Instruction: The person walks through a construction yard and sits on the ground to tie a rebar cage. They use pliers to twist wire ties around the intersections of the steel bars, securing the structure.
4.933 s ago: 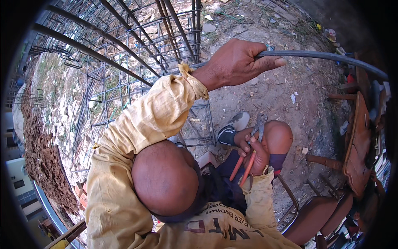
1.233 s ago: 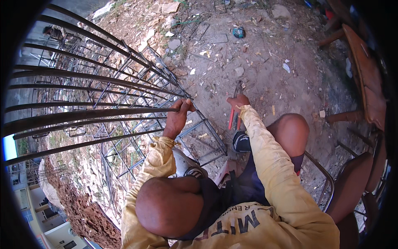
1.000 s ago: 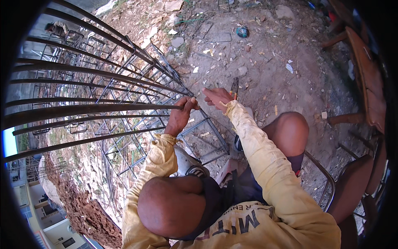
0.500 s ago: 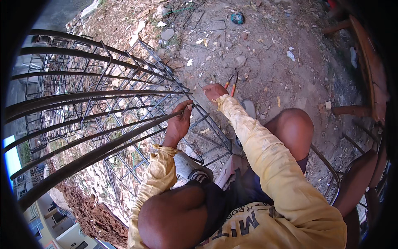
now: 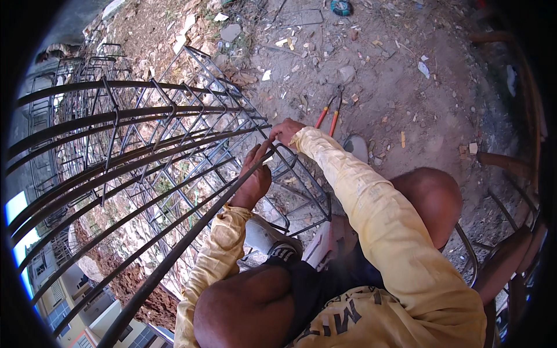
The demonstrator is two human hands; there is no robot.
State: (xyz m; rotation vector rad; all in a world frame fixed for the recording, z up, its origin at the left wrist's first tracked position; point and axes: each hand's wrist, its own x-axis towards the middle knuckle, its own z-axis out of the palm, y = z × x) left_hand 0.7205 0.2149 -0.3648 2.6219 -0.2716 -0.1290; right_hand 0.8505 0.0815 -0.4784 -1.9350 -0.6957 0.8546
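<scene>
A cage of dark steel rebar (image 5: 139, 152) stretches from the left toward the middle, with square stirrups around its long bars. My left hand (image 5: 254, 184) is closed on the end of one rebar, close to the end stirrup (image 5: 301, 184). Just above it, my right hand (image 5: 288, 132) has its fingers pinched at that same bar end and stirrup corner. Whatever those fingertips hold is too small to make out. Pincers with red-orange handles (image 5: 328, 120) lie on the dirt beyond my right hand.
A teal round tool, perhaps a tape measure (image 5: 341, 7), lies at the far edge. Wooden chair parts (image 5: 503, 164) stand at the right. Rubble and scraps litter the dirt ground (image 5: 383, 75). More rebar cages (image 5: 55, 124) are at the far left.
My right hand has moved left and down to the bar end, meeting my left hand's fingers. The view has shifted, and the held rebar now slants more steeply.
</scene>
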